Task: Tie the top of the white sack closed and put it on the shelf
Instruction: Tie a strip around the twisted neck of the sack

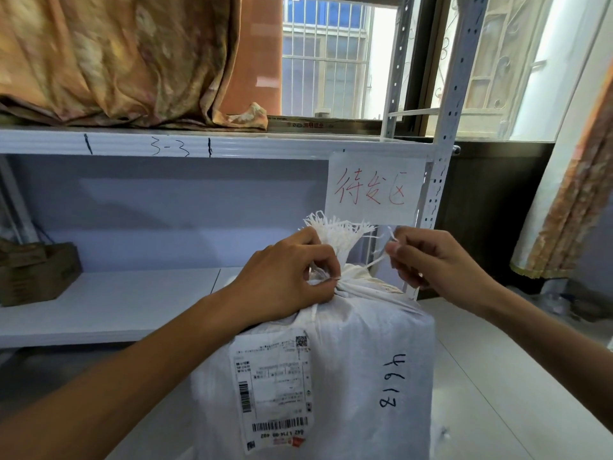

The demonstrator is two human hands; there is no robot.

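Sack (348,376) is what we are working on: white and woven, it is standing upright at the lower centre of the frame, in front of the white shelf (109,307), not yet on it. Its top is gathered into a bunched neck (345,280) with frayed strands fanning out above. We are closing our left hand (288,273) on that neck, its fingers (326,260) curled tight around the gather. Our right hand (431,260), just right of centre, is pinching a thin white strand (378,258) between thumb and forefinger, and the strand is running taut down to the neck. A shipping label (275,390) is sticking to the sack's front, beside handwritten digits. A paper sign (374,187) with red writing is hanging from the upper shelf board. A cardboard box (36,273) is sitting at the left edge of the frame.
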